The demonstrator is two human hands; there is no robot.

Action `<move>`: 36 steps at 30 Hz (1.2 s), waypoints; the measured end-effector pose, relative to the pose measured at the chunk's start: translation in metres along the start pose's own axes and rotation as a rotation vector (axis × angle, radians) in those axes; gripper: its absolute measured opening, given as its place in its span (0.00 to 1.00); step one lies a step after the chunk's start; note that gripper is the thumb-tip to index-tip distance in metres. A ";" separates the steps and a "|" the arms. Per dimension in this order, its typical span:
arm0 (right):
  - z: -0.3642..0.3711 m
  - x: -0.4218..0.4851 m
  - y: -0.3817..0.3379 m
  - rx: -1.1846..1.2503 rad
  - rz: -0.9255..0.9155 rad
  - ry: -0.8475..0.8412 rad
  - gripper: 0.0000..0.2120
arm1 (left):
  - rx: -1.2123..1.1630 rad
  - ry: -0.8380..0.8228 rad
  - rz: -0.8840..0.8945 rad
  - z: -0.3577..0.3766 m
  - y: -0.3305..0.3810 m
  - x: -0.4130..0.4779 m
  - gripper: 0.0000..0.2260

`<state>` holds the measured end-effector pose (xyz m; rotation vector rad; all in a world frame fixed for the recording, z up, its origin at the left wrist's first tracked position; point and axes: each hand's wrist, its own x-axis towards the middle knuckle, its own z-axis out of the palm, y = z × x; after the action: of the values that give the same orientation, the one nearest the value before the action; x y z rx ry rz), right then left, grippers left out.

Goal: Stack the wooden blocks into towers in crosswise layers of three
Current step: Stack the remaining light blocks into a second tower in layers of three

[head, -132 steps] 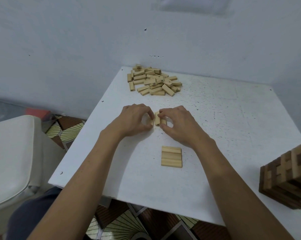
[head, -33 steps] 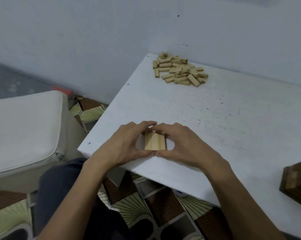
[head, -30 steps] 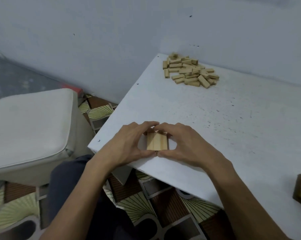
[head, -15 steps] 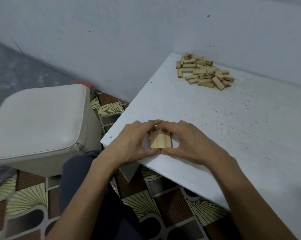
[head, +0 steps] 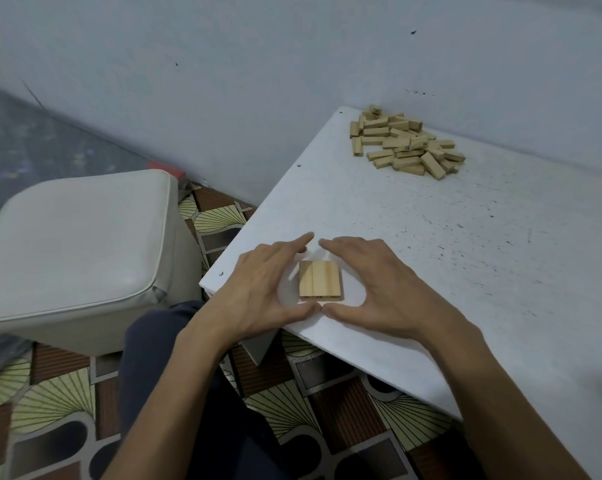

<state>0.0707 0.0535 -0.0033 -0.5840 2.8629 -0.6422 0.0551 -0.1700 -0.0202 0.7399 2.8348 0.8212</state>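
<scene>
Head view, room: pale grey-blue wall with a few dark specks; floor tiles patterned in brown, cream and black.
surface: white table, peppered with small dark marks, seen corner-on, far edge against the wall.
beside it: pale cushioned stool on the tiles to the left; small red object behind it by the wall, too hidden to name.
supply: loose pile of wooden blocks at the far left corner of the table, well apart from the hands.
build: low stack near the table's near left corner; three blocks side by side on top, running away from the camera, edge of a lower layer showing at the near side.
left hand: spread wide, fingers fairly straight, curved round the stack's left side, holding nothing; strip of table visible between hand and blocks.
right hand: equally wide and holding nothing, round the right side; thumb tips almost meeting in front of the stack, forefingers close beyond it.
below: dark trousers under the table edge.
</scene>
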 end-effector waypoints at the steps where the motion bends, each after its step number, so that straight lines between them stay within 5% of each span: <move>1: 0.002 -0.007 0.000 -0.002 0.030 0.028 0.42 | 0.009 0.021 -0.022 0.001 -0.001 -0.005 0.44; 6: 0.028 -0.039 -0.007 -0.139 0.182 0.052 0.38 | 0.148 0.104 -0.121 0.024 0.005 -0.033 0.41; 16: 0.049 -0.035 -0.021 -0.240 0.159 0.062 0.38 | 0.472 0.252 -0.107 0.057 0.022 -0.039 0.28; 36: 0.057 -0.031 -0.016 -0.231 0.154 0.082 0.35 | 0.484 0.275 -0.089 0.068 0.019 -0.038 0.29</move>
<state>0.1177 0.0313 -0.0456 -0.3675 3.0447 -0.3211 0.1114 -0.1413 -0.0698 0.5724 3.3358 0.2301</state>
